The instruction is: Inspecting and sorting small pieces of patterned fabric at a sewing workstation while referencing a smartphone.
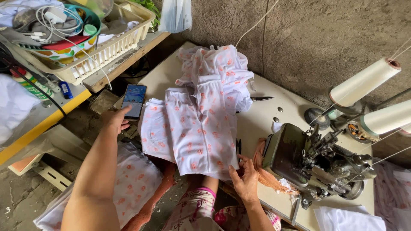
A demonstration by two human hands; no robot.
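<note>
Right hand (245, 176) at about 6 o'clock on the desk (257, 124) – fingers pinched on the lower right corner of the white floral-print garment piece (199, 132). The grip sits at the hem edge nearest the overlock sewing machine (314, 164), at 4 o'clock, so the edge is probably held there to keep it aligned and close to the feed.

Left hand (115, 119) at 9 o'clock, fingers loosely curled, fingertip touching the lower edge of the smartphone (134, 99). It holds nothing. The phone lies flat, screen lit, at the desk's left edge just beside the fabric – within thumb reach, off the work area.

The garment piece lies flat mid-desk, hanging over the near edge toward the lap. More of the same print is bunched in a pile (218, 70) at 12 o'clock, touching the flat piece's top; it looks like stock kept behind the work. Another sheet of the print (132, 179) hangs below the desk at 7 o'clock.

Scissors (261, 99) at 1 o'clock, just right of the pile, blade tips showing. Two white thread cones (372, 98) at 3 o'clock stand behind the machine, threads running to it. Orange trimmings (265, 171) heap at the machine's left side, just beside the right hand. A plastic basket (107, 49) of clutter and cables sits on a shelf at 10 o'clock, well apart.
</note>
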